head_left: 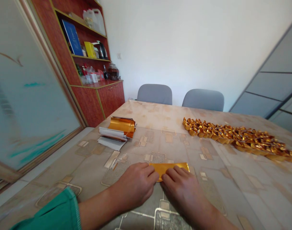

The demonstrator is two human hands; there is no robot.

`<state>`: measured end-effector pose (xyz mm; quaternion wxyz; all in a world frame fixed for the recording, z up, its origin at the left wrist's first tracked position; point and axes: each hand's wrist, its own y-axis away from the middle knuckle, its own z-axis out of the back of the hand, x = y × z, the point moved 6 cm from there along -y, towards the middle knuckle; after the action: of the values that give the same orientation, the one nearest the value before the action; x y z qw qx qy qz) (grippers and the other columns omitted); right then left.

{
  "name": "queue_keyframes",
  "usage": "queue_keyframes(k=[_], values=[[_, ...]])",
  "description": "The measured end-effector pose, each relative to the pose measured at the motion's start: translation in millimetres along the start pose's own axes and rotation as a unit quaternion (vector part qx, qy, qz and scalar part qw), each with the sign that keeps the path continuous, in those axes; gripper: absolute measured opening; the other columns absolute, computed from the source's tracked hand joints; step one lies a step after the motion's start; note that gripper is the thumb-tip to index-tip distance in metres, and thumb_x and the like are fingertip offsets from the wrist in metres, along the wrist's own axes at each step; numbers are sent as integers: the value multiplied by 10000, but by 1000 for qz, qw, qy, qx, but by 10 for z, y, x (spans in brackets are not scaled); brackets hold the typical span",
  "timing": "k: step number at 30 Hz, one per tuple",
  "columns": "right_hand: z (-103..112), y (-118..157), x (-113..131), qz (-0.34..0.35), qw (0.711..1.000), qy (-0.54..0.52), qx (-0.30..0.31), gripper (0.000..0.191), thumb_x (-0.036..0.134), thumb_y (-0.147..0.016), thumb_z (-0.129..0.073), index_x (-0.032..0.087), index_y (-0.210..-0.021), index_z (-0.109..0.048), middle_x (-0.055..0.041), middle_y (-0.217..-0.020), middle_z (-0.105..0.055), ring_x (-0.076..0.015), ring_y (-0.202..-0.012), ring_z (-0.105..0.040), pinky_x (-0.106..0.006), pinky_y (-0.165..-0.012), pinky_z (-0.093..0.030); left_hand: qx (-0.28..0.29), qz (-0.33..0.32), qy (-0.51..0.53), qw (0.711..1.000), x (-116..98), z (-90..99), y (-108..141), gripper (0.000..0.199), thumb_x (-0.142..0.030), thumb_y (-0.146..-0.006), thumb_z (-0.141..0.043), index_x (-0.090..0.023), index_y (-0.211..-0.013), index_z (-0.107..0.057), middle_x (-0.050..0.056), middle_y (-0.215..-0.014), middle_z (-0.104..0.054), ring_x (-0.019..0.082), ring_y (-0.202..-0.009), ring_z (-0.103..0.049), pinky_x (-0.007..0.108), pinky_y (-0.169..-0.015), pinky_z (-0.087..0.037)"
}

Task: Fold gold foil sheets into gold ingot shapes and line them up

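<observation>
A strip of shiny gold foil paper lies on the table just ahead of me, its long side running left to right. My left hand is closed on its left end, the fingers curled over the near edge. My right hand grips the same near edge further right, with fingers bent over the paper. The thumbs and the underside of the sheet are mostly hidden. Further off to the left sits a loose stack of gold and white foil paper, its sheets curling. Many folded gold paper ingots stand in rows at the right.
A patterned cover lies over the table. Two grey chairs stand behind its far edge. At the left back is a red wooden cabinet holding jugs, a kettle and bottles. A frosted glass door is on the left.
</observation>
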<state>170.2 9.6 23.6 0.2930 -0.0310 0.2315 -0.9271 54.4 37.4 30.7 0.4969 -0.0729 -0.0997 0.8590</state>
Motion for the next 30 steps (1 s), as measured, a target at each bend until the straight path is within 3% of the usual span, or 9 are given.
queue_keyframes(k=[3,9,16,22,25,30], values=[[-10,7,-11,0,1000,-7,-24,199,84,-847,-635,206,-708,-560,-5,-686,-608,-189,-620,-529,-308,-575,-343,-2,4,-1,1000,-6,-14,-34,90,-242,-924,-585,-182,-860,-604,29,-851,-647,198,-776,-581,316,-689,-478],[-16,47,-11,-16,999,-12,-27,192,91,-870,-603,211,-725,-561,-9,-693,-601,-196,-640,-526,-310,-579,-337,-35,-10,4,999,62,-85,-29,168,-206,-945,-597,-166,-783,-618,14,-803,-658,168,-728,-566,272,-619,-436],[-55,74,7,-48,998,-40,1,162,92,-819,-676,219,-774,-586,-13,-768,-622,-226,-714,-553,-317,-602,-396,-30,-28,96,995,136,-24,71,177,-185,-992,-501,-194,-998,-677,7,-930,-697,160,-821,-578,279,-727,-471],[-71,46,-40,-82,994,-68,23,75,188,-866,-660,222,-830,-604,-38,-834,-629,-249,-783,-565,-349,-669,-434,-20,8,138,990,198,-53,79,191,-239,-1001,-484,-217,-976,-672,11,-936,-688,183,-856,-569,290,-735,-446],[-88,39,-66,-92,992,-82,30,103,166,-906,-601,220,-818,-603,-38,-832,-617,-231,-770,-560,-337,-671,-419,-1,40,165,985,261,-60,69,124,-234,-940,-586,-209,-1037,-659,24,-973,-673,209,-924,-567,312,-794,-447],[-83,51,-93,-123,981,-149,32,152,152,-932,-524,210,-806,-585,-38,-843,-592,-219,-784,-548,-330,-683,-392,-2,114,210,971,404,-55,7,69,-154,-904,-608,-181,-871,-662,27,-928,-625,192,-932,-566,294,-816,-437]])
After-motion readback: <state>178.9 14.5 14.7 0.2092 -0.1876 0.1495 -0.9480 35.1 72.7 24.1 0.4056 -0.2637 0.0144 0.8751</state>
